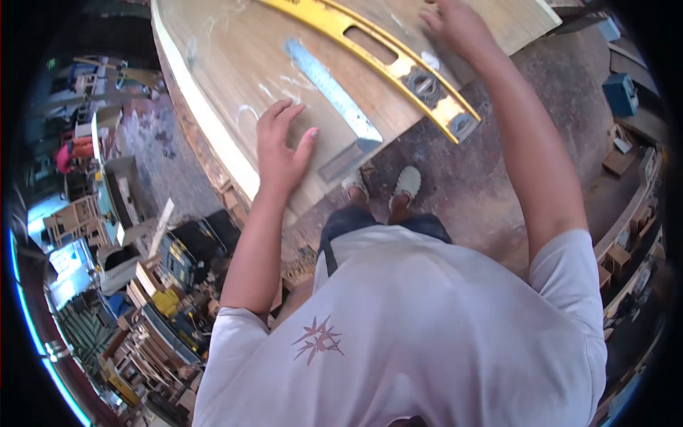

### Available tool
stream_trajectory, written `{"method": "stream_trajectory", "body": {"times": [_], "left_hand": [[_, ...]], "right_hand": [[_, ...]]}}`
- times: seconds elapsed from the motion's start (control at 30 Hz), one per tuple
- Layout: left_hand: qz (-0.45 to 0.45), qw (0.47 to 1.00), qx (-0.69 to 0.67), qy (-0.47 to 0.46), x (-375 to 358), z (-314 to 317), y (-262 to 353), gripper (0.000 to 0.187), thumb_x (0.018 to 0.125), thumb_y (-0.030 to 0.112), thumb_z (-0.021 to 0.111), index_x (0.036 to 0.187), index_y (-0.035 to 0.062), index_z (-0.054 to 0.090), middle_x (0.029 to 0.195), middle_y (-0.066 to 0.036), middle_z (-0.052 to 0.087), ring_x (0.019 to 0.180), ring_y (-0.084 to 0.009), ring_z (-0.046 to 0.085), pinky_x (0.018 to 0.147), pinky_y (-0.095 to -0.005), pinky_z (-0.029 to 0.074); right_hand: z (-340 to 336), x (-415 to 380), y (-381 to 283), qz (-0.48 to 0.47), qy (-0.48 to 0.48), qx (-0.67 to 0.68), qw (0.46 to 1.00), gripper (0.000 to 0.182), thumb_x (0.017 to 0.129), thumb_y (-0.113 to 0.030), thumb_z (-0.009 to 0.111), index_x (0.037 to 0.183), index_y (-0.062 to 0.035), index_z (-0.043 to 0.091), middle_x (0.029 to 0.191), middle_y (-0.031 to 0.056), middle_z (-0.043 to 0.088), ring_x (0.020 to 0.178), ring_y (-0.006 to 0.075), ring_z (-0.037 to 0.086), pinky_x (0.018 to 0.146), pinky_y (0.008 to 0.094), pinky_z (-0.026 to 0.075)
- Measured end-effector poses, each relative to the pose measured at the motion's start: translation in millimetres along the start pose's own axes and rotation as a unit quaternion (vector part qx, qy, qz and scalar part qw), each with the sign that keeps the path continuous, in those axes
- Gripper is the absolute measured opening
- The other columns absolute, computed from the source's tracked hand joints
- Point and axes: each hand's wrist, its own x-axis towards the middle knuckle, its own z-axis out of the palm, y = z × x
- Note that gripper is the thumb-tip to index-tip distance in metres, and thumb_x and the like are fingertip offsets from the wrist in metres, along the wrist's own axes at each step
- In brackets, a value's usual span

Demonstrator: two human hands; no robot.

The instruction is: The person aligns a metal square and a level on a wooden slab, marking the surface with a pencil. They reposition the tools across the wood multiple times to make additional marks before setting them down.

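A wooden panel (228, 64) with pale chalk-like marks lies in front of me. My left hand (284, 146) is over its near left part, fingers apart and holding nothing. To the right of that hand, a worn blue-and-white metal square (331, 89) rests on the wood, its short arm along the near edge. Farther right, a yellow spirit level (370, 43) lies across the panel, its near end sticking out past the edge. My right hand (455, 25) is near the top, beyond the level; its fingers are blurred and partly cut off by the frame.
Below the panel's near edge, my feet in light clogs (405, 185) stand on a stained floor (491, 192). Wood offcuts and a black toolbox (178, 260) crowd the left. At the right are a blue-green box (620, 95) and shelves holding wood pieces.
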Motion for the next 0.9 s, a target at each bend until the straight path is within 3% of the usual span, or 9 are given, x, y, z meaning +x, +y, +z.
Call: {"method": "stream_trajectory", "body": {"times": [0.07, 0.1, 0.17, 0.27, 0.3, 0.43, 0.63, 0.77, 0.9], "left_hand": [[0.017, 0.999, 0.039, -0.023, 24, 9, 3, 0.05, 0.082, 0.015, 0.079, 0.129, 0.0073, 0.063, 0.138, -0.019, 0.055, 0.129, -0.0375, 0.051, 0.109, -0.043, 0.042], [0.019, 0.998, 0.041, -0.035, 32, 13, 1, 0.055, 0.081, 0.017, 0.08, 0.132, 0.008, 0.06, 0.14, -0.02, 0.053, 0.132, -0.039, 0.049, 0.111, -0.0449, 0.041], [0.03, 0.998, 0.041, -0.032, 46, 18, -6, 0.056, 0.081, 0.021, 0.08, 0.132, 0.0068, 0.06, 0.141, -0.02, 0.052, 0.132, -0.04, 0.048, 0.111, -0.0466, 0.04], [0.037, 0.998, 0.042, -0.033, 65, 17, -20, 0.06, 0.082, 0.027, 0.08, 0.133, 0.0044, 0.058, 0.141, -0.022, 0.051, 0.132, -0.0413, 0.047, 0.112, -0.0483, 0.038], [0.041, 0.998, 0.04, -0.027, 71, 19, -25, 0.061, 0.083, 0.028, 0.079, 0.134, 0.004, 0.057, 0.142, -0.023, 0.051, 0.132, -0.0415, 0.046, 0.113, -0.0484, 0.037], [0.039, 0.997, 0.059, 0.007, 117, 25, -49, 0.068, 0.087, 0.032, 0.076, 0.143, 0.0021, 0.049, 0.147, -0.026, 0.047, 0.137, -0.0434, 0.042, 0.116, -0.0489, 0.034], [-0.062, 0.991, -0.092, 0.08, 250, 43, -125, 0.083, 0.093, 0.044, 0.071, 0.153, -0.0004, 0.037, 0.153, -0.029, 0.041, 0.143, -0.0422, 0.039, 0.119, -0.0453, 0.031], [-0.081, 0.996, -0.005, 0.036, 288, 46, -152, 0.087, 0.089, 0.05, 0.073, 0.152, 0.0005, 0.041, 0.152, -0.028, 0.044, 0.142, -0.0403, 0.042, 0.118, -0.044, 0.033], [-0.074, 0.997, -0.011, 0.024, 299, 48, -186, 0.071, 0.091, 0.038, 0.071, 0.146, -0.0018, 0.049, 0.147, -0.027, 0.05, 0.137, -0.0376, 0.048, 0.114, -0.0426, 0.038]], "right_hand": [[6, 12, 4, -0.127, 0.027, -0.113, 0.985, 0.041, 0.083, -0.029, 0.074, 0.113, -0.0024, 0.065, 0.107, 0.0248, 0.068, 0.101, 0.0383, 0.067, 0.09, 0.0473, 0.054], [9, 16, 3, -0.108, 0.04, -0.17, 0.979, 0.054, 0.094, -0.046, 0.068, 0.129, -0.0054, 0.064, 0.121, 0.0158, 0.065, 0.111, 0.03, 0.064, 0.094, 0.0416, 0.051], [-20, -25, -35, -0.026, -0.026, -0.07, 0.997, 0.069, 0.089, -0.057, 0.068, 0.133, -0.004, 0.06, 0.136, 0.0199, 0.058, 0.129, 0.037, 0.054, 0.106, 0.0486, 0.045], [-31, -105, -62, 0.025, -0.163, -0.057, 0.985, 0.093, 0.076, -0.059, 0.08, 0.142, -0.0014, 0.049, 0.133, 0.0211, 0.055, 0.122, 0.0373, 0.056, 0.102, 0.0472, 0.049], [-32, -120, -70, 0.017, -0.152, -0.064, 0.986, 0.082, 0.075, -0.044, 0.083, 0.137, -0.0011, 0.05, 0.127, 0.0198, 0.056, 0.119, 0.0366, 0.057, 0.098, 0.0467, 0.052], [-18, -127, -70, 0.098, -0.114, -0.053, 0.987, 0.057, 0.072, -0.022, 0.079, 0.121, -0.0042, 0.055, 0.115, 0.0184, 0.057, 0.11, 0.0387, 0.06, 0.09, 0.0478, 0.053], [-30, -155, -90, 0.144, -0.148, -0.051, 0.977, 0.054, 0.075, -0.028, 0.079, 0.115, -0.0028, 0.053, 0.114, 0.0171, 0.055, 0.109, 0.0359, 0.061, 0.087, 0.0461, 0.056], [-28, -171, -102, 0.158, -0.127, -0.042, 0.978, 0.052, 0.075, -0.028, 0.079, 0.114, -0.0053, 0.054, 0.108, 0.0137, 0.054, 0.105, 0.0326, 0.061, 0.082, 0.0454, 0.057], [-23, -184, -115, 0.177, -0.131, -0.022, 0.975, 0.055, 0.074, -0.028, 0.081, 0.117, -0.0055, 0.055, 0.107, 0.0117, 0.053, 0.104, 0.0299, 0.061, 0.081, 0.0437, 0.057]]}}
